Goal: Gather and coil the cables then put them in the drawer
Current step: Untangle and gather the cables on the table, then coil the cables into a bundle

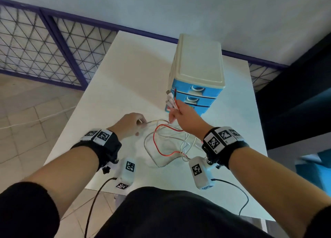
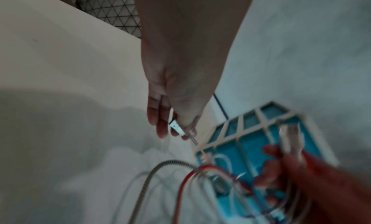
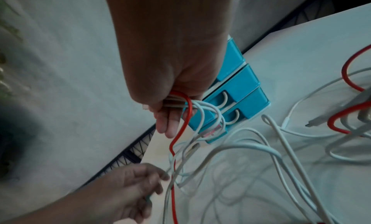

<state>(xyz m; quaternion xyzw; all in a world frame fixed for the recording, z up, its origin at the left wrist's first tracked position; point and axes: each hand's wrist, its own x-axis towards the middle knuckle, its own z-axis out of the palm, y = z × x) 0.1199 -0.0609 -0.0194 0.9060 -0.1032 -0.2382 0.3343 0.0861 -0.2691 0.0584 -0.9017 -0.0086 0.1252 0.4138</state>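
Several cables lie tangled on the white table (image 1: 125, 73): a red cable (image 1: 160, 151), white cables (image 1: 186, 142) and a braided grey cable (image 1: 150, 156). My right hand (image 1: 176, 112) is raised in front of the drawer unit (image 1: 197, 64) and grips a bunch of cable ends (image 1: 171, 99), red and white, whose strands hang down to the table. The same grip shows in the right wrist view, right hand (image 3: 172, 107) around the bunch (image 3: 180, 100). My left hand (image 1: 140, 124) pinches one white connector (image 2: 176, 127) low over the table. The blue drawers (image 1: 195, 91) are closed.
The drawer unit stands at the table's far right, its handles (image 3: 224, 99) facing me. A purple-framed mesh fence (image 1: 35, 46) runs behind the table. A tiled floor lies to the left. Black leads (image 1: 93, 205) hang from the wrist cameras near the table's front edge.
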